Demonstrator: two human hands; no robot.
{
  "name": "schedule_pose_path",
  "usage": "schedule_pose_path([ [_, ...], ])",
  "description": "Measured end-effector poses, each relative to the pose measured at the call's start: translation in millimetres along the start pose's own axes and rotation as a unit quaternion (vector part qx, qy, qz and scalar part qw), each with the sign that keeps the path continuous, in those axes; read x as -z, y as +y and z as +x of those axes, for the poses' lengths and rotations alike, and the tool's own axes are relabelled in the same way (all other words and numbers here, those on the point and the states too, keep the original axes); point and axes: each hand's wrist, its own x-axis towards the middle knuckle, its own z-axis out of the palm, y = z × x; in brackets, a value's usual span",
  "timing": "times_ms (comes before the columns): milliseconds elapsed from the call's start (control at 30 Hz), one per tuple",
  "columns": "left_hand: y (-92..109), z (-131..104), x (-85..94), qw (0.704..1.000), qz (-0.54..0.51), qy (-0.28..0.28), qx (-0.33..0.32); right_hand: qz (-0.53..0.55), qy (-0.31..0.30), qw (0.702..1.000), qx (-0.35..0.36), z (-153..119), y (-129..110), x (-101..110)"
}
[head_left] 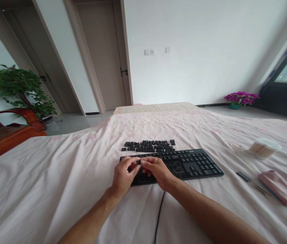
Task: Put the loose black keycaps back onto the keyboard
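Observation:
A small black keycap (138, 162) is pinched between the fingertips of both my hands, above the left part of a black keyboard (194, 166). My left hand (124, 174) is closed on it from the left, my right hand (158, 170) from the right. The keyboard lies slightly askew on the cloth; its number pad still carries keys, while bare key sockets show left of it. Just behind the keyboard lie loose black keycaps (148, 145), several of them in rough rows, including a long space bar (145, 150). My hands hide much of the keyboard's left side.
A pale floral cloth (82, 189) covers the table in folds. The keyboard cable (159, 217) runs toward me. At right are a tub of cotton swabs (264, 148), a pink cloth (280, 188) and a thin dark-handled tool (252, 183). A wooden chair (11, 128) stands left.

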Motion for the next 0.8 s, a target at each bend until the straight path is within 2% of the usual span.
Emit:
schedule_pose_path([
  [367, 9, 1, 0.6, 0.999, 0.032, -0.024, 0.007, 0.007, -0.06, 0.997, -0.047, 5, -2, 11],
  [633, 3, 0, 3.6, 0.996, 0.07, -0.052, 0.001, 0.026, -0.086, 0.99, -0.105, 3, -5, 12],
  [800, 0, -1, 5.3, 0.996, 0.084, -0.038, -0.005, 0.052, -0.101, 0.986, -0.124, 3, 0, 10],
])
